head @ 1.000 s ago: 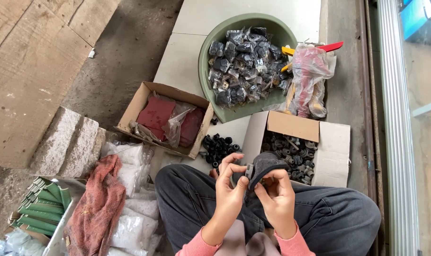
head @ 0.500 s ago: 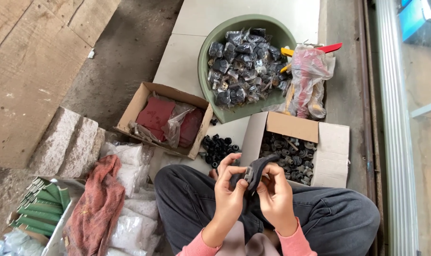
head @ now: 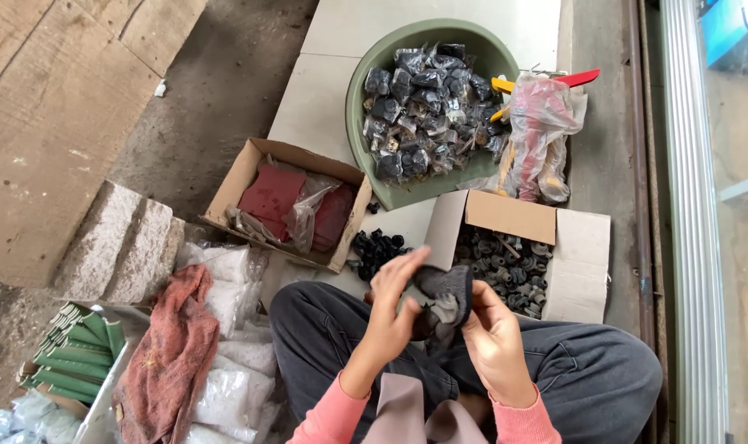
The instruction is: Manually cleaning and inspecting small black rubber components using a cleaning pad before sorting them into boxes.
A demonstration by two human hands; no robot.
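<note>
Dark grey cloth (head: 446,289), held over the lap: right hand (head: 496,345) fingers curled around it, left hand (head: 397,306) fingers loosely spread against it. Cardboard box (head: 584,247) of black parts just beyond.

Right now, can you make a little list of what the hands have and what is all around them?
left hand: open, fingers touching the dark cloth
right hand: holding the dark cloth from below
basin: green, full of small bagged dark parts
right box: cardboard, open, holds loose black parts
left box: cardboard, holds red sheets and clear plastic
loose pile: black parts on the floor between the boxes
red rag: beside the person's left knee
</note>
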